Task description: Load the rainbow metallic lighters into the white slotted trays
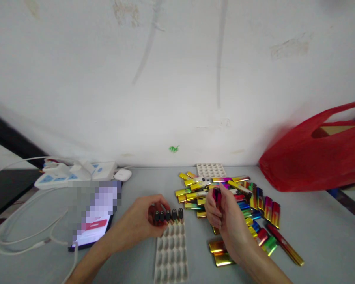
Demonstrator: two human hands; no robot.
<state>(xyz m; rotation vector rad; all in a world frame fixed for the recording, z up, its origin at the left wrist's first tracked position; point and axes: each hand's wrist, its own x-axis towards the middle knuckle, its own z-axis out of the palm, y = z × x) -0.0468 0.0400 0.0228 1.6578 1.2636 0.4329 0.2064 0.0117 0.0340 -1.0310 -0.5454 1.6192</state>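
A pale moulded tray (171, 252) with rows of oval hollows lies in front of me. Several lighters (174, 215) with black tops stand upright side by side across its far row. My left hand (149, 219) is curled round the left end of this row, with thumb and fingers pinching the lighters there; part of the grip is hidden. To the right, my right hand (227, 221) is closed round dark red lighters (217, 195), held upright with their ends showing above the fingers. Beneath and around it spreads a pile of shiny, multicoloured lighters (195, 185).
Another pale tray (211, 170) lies by the wall behind the pile. A red plastic bag (310, 157) stands at the right. On the left are a power strip (77, 173) with plugs and cables, a white case (123, 174) and a phone (97, 217) with its screen lit.
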